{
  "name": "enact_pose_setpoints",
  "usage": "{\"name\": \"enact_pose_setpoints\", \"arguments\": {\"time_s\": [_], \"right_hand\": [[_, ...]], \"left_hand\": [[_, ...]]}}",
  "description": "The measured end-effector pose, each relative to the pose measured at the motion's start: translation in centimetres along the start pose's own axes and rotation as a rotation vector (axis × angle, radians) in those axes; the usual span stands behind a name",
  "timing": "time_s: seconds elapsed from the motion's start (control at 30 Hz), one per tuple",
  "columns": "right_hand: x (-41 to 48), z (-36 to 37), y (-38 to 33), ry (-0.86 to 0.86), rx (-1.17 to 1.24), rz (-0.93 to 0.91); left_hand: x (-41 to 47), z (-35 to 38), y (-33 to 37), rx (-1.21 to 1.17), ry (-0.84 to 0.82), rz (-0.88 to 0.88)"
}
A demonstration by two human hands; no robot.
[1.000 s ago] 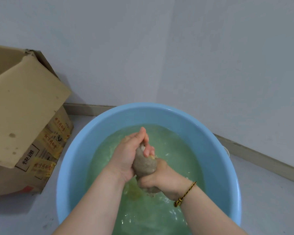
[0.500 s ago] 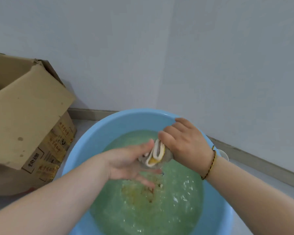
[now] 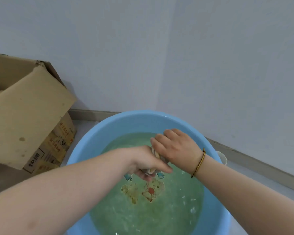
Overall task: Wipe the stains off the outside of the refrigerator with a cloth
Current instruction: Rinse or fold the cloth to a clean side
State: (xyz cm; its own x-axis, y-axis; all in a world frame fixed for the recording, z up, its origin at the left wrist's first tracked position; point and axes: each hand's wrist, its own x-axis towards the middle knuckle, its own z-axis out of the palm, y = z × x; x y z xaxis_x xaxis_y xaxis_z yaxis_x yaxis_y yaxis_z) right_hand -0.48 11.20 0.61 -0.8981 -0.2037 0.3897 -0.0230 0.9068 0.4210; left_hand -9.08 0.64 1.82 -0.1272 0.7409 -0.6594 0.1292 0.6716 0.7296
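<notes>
A small wet cloth point(image 3: 157, 155), grey with a yellow and white edge, is bunched between both hands just above the water. My left hand point(image 3: 148, 162) grips its lower end from the left. My right hand point(image 3: 175, 146), with a braided cord on the wrist, is closed over its upper end. Most of the cloth is hidden inside the two fists. Below them stands a round blue plastic basin point(image 3: 126, 124) filled with greenish water, and a printed picture shows on its bottom. The refrigerator is not in view.
A worn cardboard box point(image 3: 27, 112) with its flap open stands on the floor to the left of the basin. Grey walls meet in a corner behind the basin, with a skirting board along the floor. A small white object point(image 3: 222, 156) peeks out behind the basin's right rim.
One second ago both fists wrung the cloth upright at the basin's middle. Since then my right hand rose toward the far rim with it, and my left hand, open half a second ago, has closed on it.
</notes>
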Motion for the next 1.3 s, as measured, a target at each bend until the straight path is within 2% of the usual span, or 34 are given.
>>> {"name": "enact_pose_setpoints", "arguments": {"time_s": [0.07, 0.13, 0.2, 0.23, 0.3, 0.4, 0.47, 0.57, 0.7, 0.77, 0.83, 0.9, 1.0, 1.03, 1.1, 1.13, 1.17, 1.23, 1.3], "right_hand": [[-0.1, 0.6, -0.5, -0.126, -0.01, 0.061], [0.4, -0.5, -1.5, -0.301, -0.006, 0.182], [0.9, -1.1, -2.0, -0.522, 0.044, 0.287], [1.1, -1.0, -2.1, -0.594, 0.158, 0.36], [1.6, -0.8, -2.3, -0.733, 0.323, 0.585], [1.2, -0.6, -3.1, -0.699, 0.44, 0.787], [0.7, -0.3, -3.8, -0.669, 0.494, 0.855], [0.5, -0.9, -4.1, -0.59, 0.539, 0.908], [0.5, -2.2, -3.6, -0.421, 0.586, 0.979], [0.6, -2.3, -3.7, -0.407, 0.599, 0.992], [0.1, -2.1, -4.2, -0.42, 0.59, 0.976], [-0.7, -2.0, -4.4, -0.438, 0.636, 1.008], [-1.8, -2.5, -3.8, -0.383, 0.665, 1.138], [-2.0, -2.6, -3.7, -0.324, 0.646, 1.194], [-1.9, -3.0, -3.6, -0.17, 0.701, 1.322], [-1.9, -2.9, -3.7, -0.094, 0.747, 1.34], [-1.8, -2.8, -4.0, -0.059, 0.79, 1.314], [-1.6, -3.0, -4.7, -0.039, 0.892, 1.211], [-1.4, -3.2, -5.1, -0.065, 1.008, 1.155]], "left_hand": [[1.1, 1.1, 0.1, 0.327, 0.275, -0.021], [1.7, 1.5, 0.1, 0.639, 0.464, -0.004], [2.0, 1.3, -0.1, 0.796, 0.575, 0.02], [2.2, 1.1, -0.2, 0.879, 0.619, 0.058], [2.6, 0.6, -0.3, 1.073, 0.664, 0.143], [2.9, -0.3, -0.5, 1.317, 0.644, 0.294], [2.6, -0.8, -0.6, 1.456, 0.583, 0.362], [2.1, -1.6, -0.1, 1.58, 0.51, 0.416], [1.3, -2.7, 1.6, 1.674, 0.519, 0.517], [1.0, -2.6, 1.8, 1.683, 0.519, 0.503], [0.6, -2.1, 1.3, 1.595, 0.526, 0.513], [0.7, -1.4, -0.1, 1.475, 0.663, 0.682], [-0.6, 0.0, -1.0, 1.118, 0.795, 0.594], [-0.8, 0.4, -1.5, 0.917, 0.779, 0.526], [-1.7, 1.8, -1.4, 0.208, 0.616, 0.347], [-1.5, 2.3, -1.5, -0.104, 0.539, 0.336], [-1.3, 2.7, -1.2, -0.316, 0.473, 0.359], [-0.5, 3.2, -0.6, -0.521, 0.459, 0.412], [0.0, 2.8, -0.3, -0.622, 0.58, 0.426]]}}
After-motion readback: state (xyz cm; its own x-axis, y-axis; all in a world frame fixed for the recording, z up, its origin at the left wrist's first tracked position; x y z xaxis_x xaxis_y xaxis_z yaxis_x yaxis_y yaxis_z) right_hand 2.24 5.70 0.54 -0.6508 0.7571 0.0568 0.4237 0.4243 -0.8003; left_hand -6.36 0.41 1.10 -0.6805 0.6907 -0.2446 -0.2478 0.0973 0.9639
